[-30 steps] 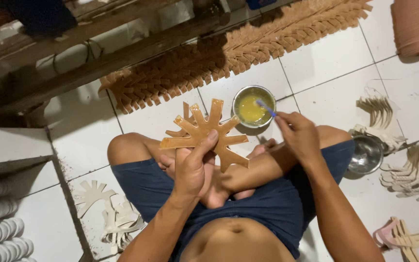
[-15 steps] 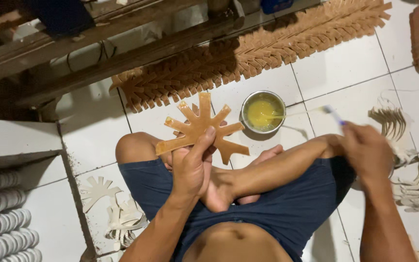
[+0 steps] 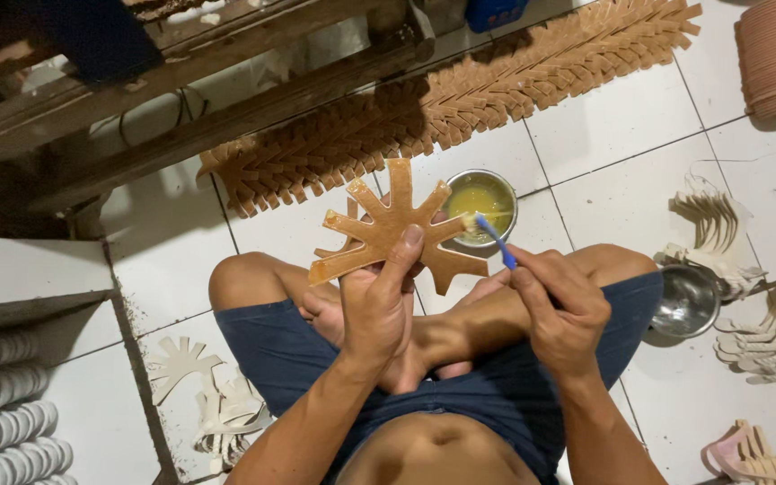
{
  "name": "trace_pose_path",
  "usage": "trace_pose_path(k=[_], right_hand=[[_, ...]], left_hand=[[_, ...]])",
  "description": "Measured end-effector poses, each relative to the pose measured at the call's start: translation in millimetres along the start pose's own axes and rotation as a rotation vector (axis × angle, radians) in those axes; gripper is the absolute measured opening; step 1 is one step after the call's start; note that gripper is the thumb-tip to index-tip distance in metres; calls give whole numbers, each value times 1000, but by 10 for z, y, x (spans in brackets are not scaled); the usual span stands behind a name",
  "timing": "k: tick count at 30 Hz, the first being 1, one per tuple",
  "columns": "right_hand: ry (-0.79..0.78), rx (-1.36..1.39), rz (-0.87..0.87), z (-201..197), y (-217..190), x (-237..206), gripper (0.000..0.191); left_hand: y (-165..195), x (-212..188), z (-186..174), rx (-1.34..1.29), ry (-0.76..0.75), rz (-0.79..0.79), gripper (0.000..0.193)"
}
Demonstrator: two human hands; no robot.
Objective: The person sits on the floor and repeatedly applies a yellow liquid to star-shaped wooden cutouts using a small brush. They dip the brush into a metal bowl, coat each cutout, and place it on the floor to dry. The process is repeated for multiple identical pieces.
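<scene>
Tan star-shaped cutout (image 3: 394, 235) is being held up over the lap by the left hand (image 3: 375, 301), thumb pressing its centre, fingers wrapping behind. Right hand (image 3: 560, 301) is pinching a blue brush (image 3: 493, 239), fingers closed narrow on the handle, bristles dipping at the rim of the bowl (image 3: 482, 203) of yellow glue on the floor (image 3: 630, 171). Progress, judging by the scene: a long row of overlapped tan pieces (image 3: 460, 108) is already lying by the wooden frame, pale uncoated cutouts (image 3: 217, 395) are still waiting in piles. Whether this cutout is carrying glue yet, cannot tell.
</scene>
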State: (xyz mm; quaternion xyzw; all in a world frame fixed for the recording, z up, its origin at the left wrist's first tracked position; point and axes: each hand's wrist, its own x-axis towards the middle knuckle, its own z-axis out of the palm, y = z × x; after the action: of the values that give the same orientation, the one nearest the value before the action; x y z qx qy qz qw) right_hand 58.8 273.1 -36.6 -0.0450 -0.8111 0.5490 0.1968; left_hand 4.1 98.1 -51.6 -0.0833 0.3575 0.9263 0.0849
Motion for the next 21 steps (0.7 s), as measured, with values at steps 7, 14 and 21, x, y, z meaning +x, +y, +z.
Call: trace_pose_path(k=[7, 14, 21], right_hand=[[30, -64, -7, -53, -24, -69, 23], [198, 446, 449, 50, 382, 47, 21], [52, 622, 459, 342, 429, -180, 14]], left_hand=[[-11, 1, -87, -36, -6, -26, 33], [77, -17, -31, -33, 51, -27, 35], [4, -73, 109, 101, -38, -63, 43]])
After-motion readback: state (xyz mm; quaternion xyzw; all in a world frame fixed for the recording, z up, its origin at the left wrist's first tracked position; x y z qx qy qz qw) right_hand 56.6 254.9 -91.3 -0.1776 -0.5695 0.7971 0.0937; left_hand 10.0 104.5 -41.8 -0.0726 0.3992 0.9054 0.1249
